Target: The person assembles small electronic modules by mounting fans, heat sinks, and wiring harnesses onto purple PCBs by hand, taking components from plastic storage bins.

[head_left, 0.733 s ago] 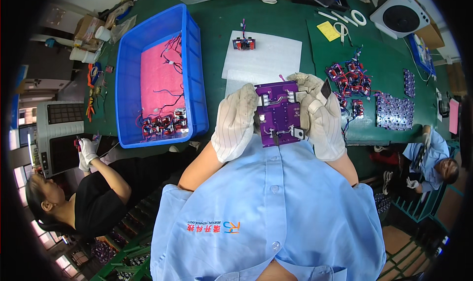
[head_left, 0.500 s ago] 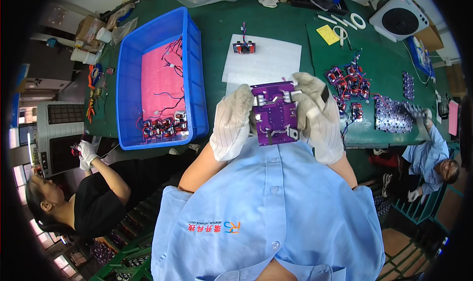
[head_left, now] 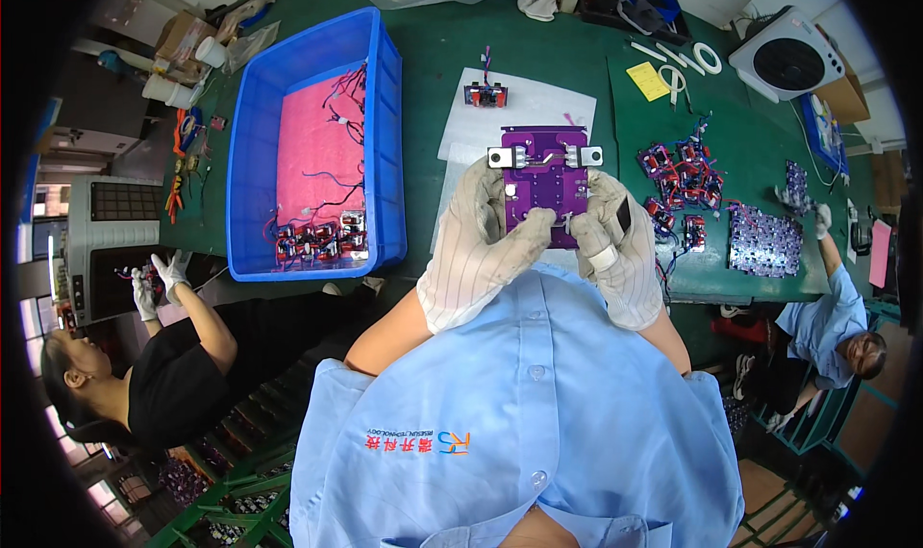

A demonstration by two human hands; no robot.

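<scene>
A purple circuit board [head_left: 545,185] is held up in front of my chest, with silver metal brackets standing out at its upper left and upper right. My left hand [head_left: 486,236], in a white striped glove, grips its left edge, the thumb lying over the lower part. My right hand [head_left: 615,240], gloved too, closes on the right edge, its thumb near the lower right corner. The fingers behind the board are hidden. Beyond it, a small board assembly with red parts [head_left: 486,94] and a purple wire lies on a white foam sheet [head_left: 562,101].
Left stands a blue bin [head_left: 387,154] with wired assemblies on pink lining. To the right lie a pile of wired boards [head_left: 683,173], a block of purple boards [head_left: 764,240], scissors [head_left: 674,82] and a tape roll [head_left: 707,58]. Co-workers sit at both sides.
The board has been turned about, so its brackets now show at the upper corners. Both hands have shifted to its lower half, thumbs on its face. The left co-worker's hands have spread apart.
</scene>
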